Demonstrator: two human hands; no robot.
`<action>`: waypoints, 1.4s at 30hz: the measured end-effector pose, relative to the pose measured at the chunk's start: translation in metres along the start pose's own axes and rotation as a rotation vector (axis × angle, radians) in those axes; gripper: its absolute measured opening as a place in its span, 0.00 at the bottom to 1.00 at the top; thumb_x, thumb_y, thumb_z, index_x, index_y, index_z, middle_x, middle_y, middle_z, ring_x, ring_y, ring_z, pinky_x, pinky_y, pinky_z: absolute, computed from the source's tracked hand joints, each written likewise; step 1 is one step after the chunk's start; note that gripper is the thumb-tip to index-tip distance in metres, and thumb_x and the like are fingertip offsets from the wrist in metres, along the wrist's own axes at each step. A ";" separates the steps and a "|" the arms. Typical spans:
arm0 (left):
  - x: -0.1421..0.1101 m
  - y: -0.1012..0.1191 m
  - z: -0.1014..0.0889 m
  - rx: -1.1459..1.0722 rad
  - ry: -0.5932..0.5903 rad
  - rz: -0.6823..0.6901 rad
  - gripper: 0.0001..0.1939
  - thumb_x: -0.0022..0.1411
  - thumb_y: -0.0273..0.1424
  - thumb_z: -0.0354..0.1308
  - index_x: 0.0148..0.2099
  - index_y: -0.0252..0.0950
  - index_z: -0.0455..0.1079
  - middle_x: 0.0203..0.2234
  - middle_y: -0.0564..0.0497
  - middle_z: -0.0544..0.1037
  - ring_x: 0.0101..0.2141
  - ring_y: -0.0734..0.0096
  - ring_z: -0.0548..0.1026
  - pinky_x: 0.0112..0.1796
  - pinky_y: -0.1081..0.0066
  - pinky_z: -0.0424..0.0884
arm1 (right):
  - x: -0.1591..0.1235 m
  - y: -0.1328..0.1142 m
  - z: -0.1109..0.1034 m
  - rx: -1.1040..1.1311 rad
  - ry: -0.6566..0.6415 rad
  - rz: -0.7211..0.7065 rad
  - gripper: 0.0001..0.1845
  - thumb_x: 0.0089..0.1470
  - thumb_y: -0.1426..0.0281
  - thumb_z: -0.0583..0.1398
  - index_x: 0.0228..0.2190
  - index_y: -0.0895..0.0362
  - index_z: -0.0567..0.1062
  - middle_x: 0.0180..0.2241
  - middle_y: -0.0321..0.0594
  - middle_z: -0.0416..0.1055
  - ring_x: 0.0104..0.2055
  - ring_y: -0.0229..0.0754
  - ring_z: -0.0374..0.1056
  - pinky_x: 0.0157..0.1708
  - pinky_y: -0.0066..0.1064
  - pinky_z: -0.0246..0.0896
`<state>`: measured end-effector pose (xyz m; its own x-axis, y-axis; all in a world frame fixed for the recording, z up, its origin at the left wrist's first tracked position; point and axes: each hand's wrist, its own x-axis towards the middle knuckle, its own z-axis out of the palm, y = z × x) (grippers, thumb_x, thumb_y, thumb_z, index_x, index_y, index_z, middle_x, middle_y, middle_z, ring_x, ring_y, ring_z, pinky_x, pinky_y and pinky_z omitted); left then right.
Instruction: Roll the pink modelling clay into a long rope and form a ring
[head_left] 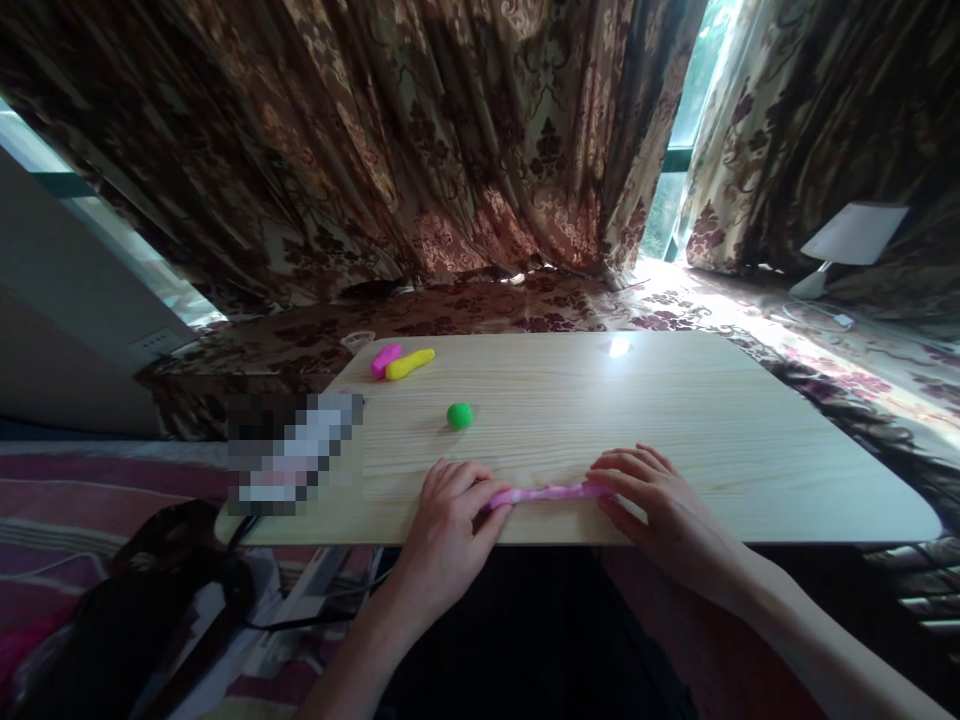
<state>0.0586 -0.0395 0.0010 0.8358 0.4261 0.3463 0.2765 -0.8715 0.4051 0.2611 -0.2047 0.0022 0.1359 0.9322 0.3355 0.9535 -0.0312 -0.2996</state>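
Observation:
A long pink-and-white roll of modelling clay lies sideways along the near edge of the table. My left hand pinches its left end between thumb and fingers. At the other end, my right hand has its fingers and thumb closed around the tip, which they partly hide. Beyond my left hand sits a green clay ball, touched by neither hand. Farther back on the left, a yellow clay piece leans against a bright pink clay piece.
A blurred-out flat object covers the table's left side. Behind the table is a ledge with floral cloth, bearing a white lamp at right. Patterned curtains hang behind. A clear round item stands by the back left corner.

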 end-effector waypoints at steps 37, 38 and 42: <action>-0.012 0.001 0.006 0.078 0.016 0.046 0.11 0.62 0.29 0.52 0.45 0.43 0.70 0.38 0.50 0.72 0.43 0.64 0.68 0.55 0.52 0.50 | -0.013 -0.036 0.025 -0.146 -0.159 -0.047 0.39 0.57 0.54 0.52 0.61 0.64 0.49 0.63 0.51 0.43 0.65 0.51 0.38 0.61 0.49 0.38; -0.009 0.001 0.006 0.083 0.017 0.043 0.10 0.62 0.29 0.52 0.44 0.42 0.70 0.38 0.50 0.72 0.43 0.64 0.69 0.54 0.52 0.51 | -0.007 -0.033 0.026 -0.140 -0.152 -0.030 0.39 0.57 0.54 0.52 0.61 0.64 0.51 0.63 0.52 0.44 0.65 0.52 0.39 0.61 0.50 0.39; -0.009 0.000 0.003 0.093 -0.004 0.049 0.10 0.62 0.29 0.52 0.44 0.43 0.70 0.37 0.51 0.72 0.42 0.64 0.69 0.54 0.52 0.51 | -0.005 -0.029 0.023 -0.128 -0.160 -0.048 0.39 0.56 0.54 0.52 0.61 0.64 0.50 0.63 0.52 0.43 0.65 0.51 0.39 0.61 0.49 0.39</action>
<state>0.0529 -0.0435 -0.0049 0.8512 0.3818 0.3601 0.2781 -0.9100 0.3074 0.2263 -0.1998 -0.0113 0.0548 0.9787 0.1977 0.9857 -0.0214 -0.1674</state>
